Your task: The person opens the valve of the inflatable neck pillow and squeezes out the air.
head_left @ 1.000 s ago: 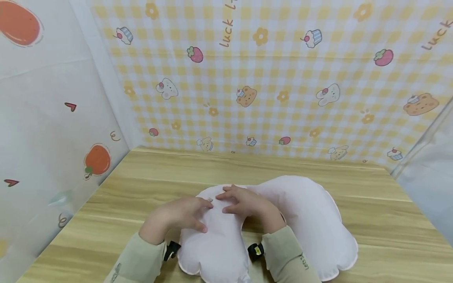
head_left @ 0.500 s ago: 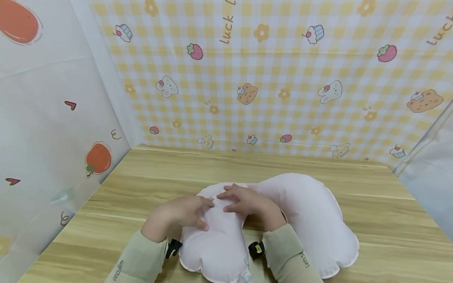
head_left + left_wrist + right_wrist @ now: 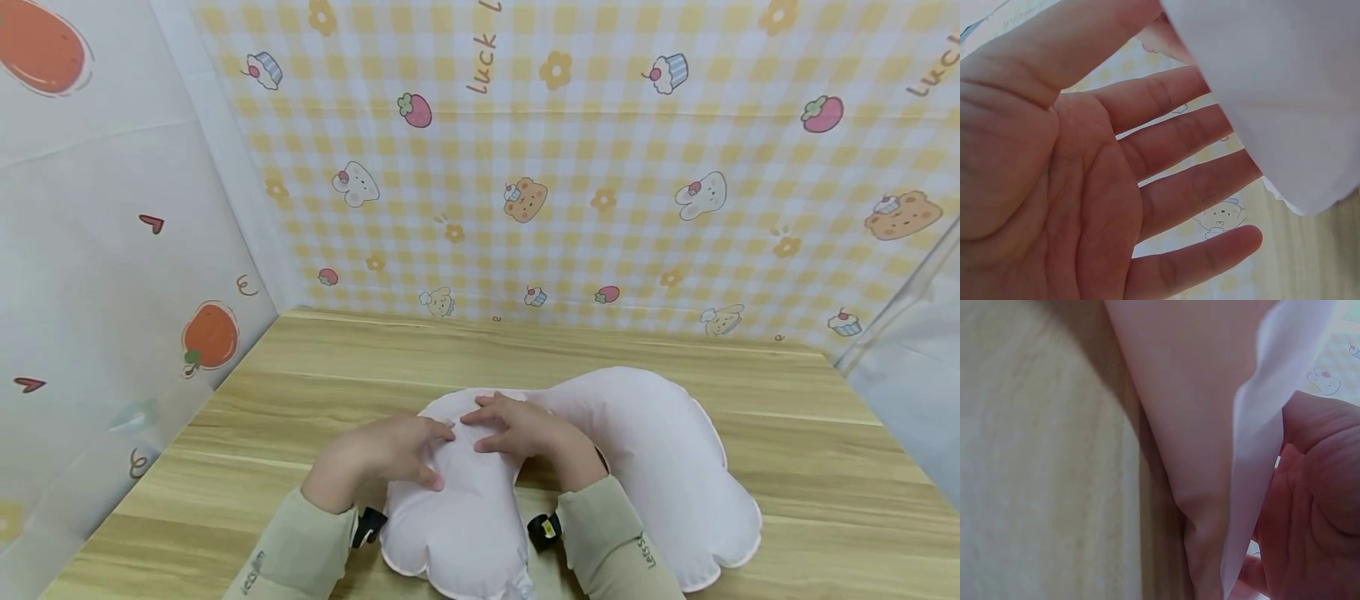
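A pale pink, puffed-up U-shaped neck pillow [image 3: 660, 467] lies on the wooden table, its two scalloped ends toward me. My left hand [image 3: 401, 450] rests along the outer side of its left arm, thumb and fingers spread apart on the fabric. In the left wrist view its long fingers [image 3: 1166, 140] are straight, the tips partly hidden by the pillow. From the inner side, my right hand [image 3: 528, 429] lies over the same arm with loosely bent fingers. A small clear valve [image 3: 450, 423] shows between the fingertips of both hands. Another clear piece [image 3: 519, 585] shows at the left arm's lower end.
The wood-grain table [image 3: 795, 433] reaches back to a yellow checked cloth wall [image 3: 570, 150] with cartoon prints. A white printed sheet [image 3: 97, 275] stands along the left side, and a pale sheet [image 3: 918, 367] hangs on the right. Black wrist straps [image 3: 543, 530] sit below both cuffs.
The view has tilted up very slightly. Both hands and the pillow stay in the same place.
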Demonstrator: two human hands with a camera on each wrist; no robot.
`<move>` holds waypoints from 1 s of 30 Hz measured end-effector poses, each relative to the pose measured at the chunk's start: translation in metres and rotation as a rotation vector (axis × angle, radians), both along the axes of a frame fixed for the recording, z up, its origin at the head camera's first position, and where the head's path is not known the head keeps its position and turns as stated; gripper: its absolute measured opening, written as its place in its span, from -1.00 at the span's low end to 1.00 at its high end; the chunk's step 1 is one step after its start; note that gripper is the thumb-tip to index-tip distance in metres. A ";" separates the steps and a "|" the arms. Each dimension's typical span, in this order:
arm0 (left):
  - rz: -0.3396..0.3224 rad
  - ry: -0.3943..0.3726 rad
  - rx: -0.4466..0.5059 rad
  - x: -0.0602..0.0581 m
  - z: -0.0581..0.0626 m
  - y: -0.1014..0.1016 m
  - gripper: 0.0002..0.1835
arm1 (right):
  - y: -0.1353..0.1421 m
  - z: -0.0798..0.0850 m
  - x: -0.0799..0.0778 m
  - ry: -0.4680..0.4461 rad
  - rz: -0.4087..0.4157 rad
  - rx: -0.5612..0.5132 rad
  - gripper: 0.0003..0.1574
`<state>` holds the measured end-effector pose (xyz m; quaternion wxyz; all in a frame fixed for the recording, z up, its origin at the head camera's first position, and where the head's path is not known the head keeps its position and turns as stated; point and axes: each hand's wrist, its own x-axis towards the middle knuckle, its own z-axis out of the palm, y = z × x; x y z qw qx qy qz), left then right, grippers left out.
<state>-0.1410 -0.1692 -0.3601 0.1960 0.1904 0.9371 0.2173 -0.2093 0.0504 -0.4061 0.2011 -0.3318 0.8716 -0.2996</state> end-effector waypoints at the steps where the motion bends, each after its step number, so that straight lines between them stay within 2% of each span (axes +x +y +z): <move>1: 0.001 0.000 0.002 0.000 0.000 0.000 -0.37 | 0.000 0.000 0.000 0.000 -0.001 0.002 -0.47; 30: -0.007 0.030 -0.049 0.000 -0.004 0.003 -0.43 | -0.002 -0.001 0.003 0.015 -0.029 0.068 -0.48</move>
